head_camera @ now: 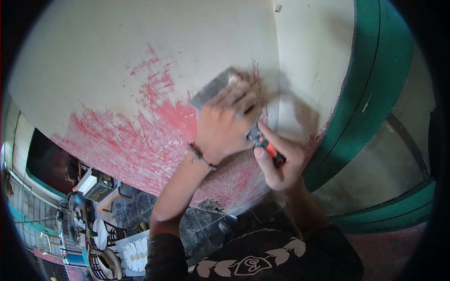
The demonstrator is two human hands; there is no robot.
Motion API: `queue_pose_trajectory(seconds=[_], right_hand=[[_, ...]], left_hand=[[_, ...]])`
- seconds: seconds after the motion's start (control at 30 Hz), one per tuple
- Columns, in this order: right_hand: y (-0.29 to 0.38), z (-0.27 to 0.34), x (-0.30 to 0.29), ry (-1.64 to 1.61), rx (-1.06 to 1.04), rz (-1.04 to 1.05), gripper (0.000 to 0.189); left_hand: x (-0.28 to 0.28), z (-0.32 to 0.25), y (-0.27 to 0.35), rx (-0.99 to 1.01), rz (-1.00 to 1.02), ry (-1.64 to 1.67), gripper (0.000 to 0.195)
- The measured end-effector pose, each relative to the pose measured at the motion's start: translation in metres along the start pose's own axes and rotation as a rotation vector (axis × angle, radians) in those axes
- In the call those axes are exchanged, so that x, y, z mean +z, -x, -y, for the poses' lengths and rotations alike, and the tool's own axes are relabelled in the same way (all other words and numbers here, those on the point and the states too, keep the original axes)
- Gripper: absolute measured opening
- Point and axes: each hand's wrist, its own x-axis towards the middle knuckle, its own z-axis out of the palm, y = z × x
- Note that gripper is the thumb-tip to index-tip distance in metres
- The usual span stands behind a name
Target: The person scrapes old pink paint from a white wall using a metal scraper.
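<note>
A wide metal scraper blade [215, 87] lies against the painted wall [197, 45], which is off-white above and shows rough red patches lower down. My left hand [228, 117], with a dark cord bracelet at the wrist, presses over the blade, its fingers reaching toward the blade's upper right end. My right hand [283, 158] is closed around the scraper's black and orange handle [270, 149], below and right of my left hand. The left palm and part of the blade's lower edge are hidden from view.
The wall's inner corner [277, 52] is just right of the blade. Further right stands a green frame [369, 87]. Dark floor tiles [200, 224] lie below. At lower left are an aquarium [100, 186], chairs [114, 232] and a table with a lace cloth [121, 242].
</note>
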Motion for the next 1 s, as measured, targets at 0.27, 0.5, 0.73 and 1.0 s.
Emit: queue_pose_trajectory(seconds=[0.27,0.5,0.73,1.0], right_hand=[[0.002,-0.009,0.002,-0.013,-0.026,-0.009,0.048],[0.015,0.006,0.007,-0.019,0.016,0.017,0.049],[0.023,-0.004,0.004,0.027,0.131,0.022,0.046],[0.019,0.002,0.009,-0.051,-0.129,-0.043,0.048]], left_hand=[[0.009,-0.001,0.009,0.012,0.000,-0.082,0.030],[0.000,-0.014,0.013,0.055,-0.050,-0.031,0.029],[0.006,-0.006,0.017,0.017,-0.003,0.033,0.024],[0.004,-0.015,0.022,0.015,0.030,-0.007,0.024]])
